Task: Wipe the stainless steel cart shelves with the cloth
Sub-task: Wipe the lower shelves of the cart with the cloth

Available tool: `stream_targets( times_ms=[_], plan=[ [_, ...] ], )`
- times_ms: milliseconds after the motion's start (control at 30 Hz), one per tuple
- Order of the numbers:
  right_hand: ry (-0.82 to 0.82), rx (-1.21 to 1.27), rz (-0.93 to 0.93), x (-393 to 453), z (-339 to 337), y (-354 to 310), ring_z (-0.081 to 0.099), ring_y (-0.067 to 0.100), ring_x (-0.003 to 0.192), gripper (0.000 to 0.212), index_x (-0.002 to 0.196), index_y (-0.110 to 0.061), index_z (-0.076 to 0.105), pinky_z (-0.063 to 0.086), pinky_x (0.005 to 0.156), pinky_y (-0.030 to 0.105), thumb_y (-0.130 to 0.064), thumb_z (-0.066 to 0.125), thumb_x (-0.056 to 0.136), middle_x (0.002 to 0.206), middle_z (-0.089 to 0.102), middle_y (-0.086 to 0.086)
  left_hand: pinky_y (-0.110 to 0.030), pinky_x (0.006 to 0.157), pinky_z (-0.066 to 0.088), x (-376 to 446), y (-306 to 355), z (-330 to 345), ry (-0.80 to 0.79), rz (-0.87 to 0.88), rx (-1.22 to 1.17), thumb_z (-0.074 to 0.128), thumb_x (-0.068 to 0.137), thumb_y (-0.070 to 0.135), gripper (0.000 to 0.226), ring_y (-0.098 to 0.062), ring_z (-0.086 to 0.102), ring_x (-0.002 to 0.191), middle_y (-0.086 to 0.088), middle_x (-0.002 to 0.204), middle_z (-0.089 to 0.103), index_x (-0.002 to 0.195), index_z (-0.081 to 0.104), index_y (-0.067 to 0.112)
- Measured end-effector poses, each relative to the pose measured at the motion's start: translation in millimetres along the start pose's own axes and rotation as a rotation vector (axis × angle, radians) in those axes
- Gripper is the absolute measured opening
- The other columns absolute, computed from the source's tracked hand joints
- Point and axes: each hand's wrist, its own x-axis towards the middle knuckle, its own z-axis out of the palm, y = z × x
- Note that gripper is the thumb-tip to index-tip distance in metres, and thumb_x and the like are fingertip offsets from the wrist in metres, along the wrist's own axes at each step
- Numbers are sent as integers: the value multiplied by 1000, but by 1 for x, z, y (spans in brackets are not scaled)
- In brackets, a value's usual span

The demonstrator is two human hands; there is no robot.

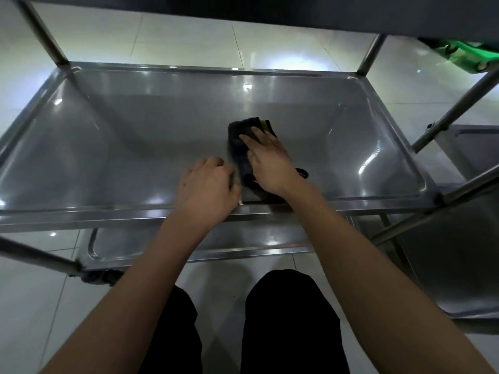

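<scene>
A dark cloth (239, 147) with a yellow-green edge lies folded on the middle stainless steel cart shelf (108, 147), right of centre. My right hand (266, 160) presses flat on the cloth with straight fingers. My left hand (208, 184) rests on the shelf just left of the cloth, fingers curled under and blurred, near the front rim. Whether its fingers touch the cloth's edge I cannot tell.
A lower shelf (243, 238) shows under the front rim. Steel posts (43, 31) rise at the corners, and an upper shelf (270, 9) overhangs at the top. A second cart (464, 238) stands at the right. A green object (464, 54) sits top right. White floor tiles surround.
</scene>
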Motion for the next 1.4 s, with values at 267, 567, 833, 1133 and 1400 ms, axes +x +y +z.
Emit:
stream_targets(
  times_ms=[267,567,833,1133,1400],
  plan=[
    [30,46,124,-29,-37,91,23,34,147,45,149,-13,42,22,121,42,-15,38,104,160,26,16,-44,97,42,12,73,14,-8,82,-57,52,92,36,37,-28,48,121,-2,129,58,125,63,23],
    [184,-37,453,-89,-87,224,30,38,142,44,145,-12,47,27,118,47,-13,38,102,156,35,17,-46,102,38,47,178,37,-67,224,-23,50,93,39,39,-27,46,127,-2,132,56,127,62,25],
    [208,-61,528,-86,-89,245,26,31,144,46,147,-22,44,25,119,48,-18,36,102,158,33,6,-45,99,37,46,178,63,-21,236,9,46,95,37,32,-22,50,121,3,124,59,114,71,28],
    [145,-15,425,-45,-79,218,30,32,144,45,147,-18,45,24,120,42,-18,38,103,159,33,8,-42,95,49,55,153,49,-91,263,-198,43,85,44,44,-26,59,114,0,122,65,109,74,23],
    [68,-30,352,-9,-59,169,25,33,146,46,150,-20,39,23,121,44,-20,35,105,161,27,7,-44,88,51,34,35,21,95,101,-102,45,86,44,34,-28,61,102,5,107,68,99,71,28]
  ],
)
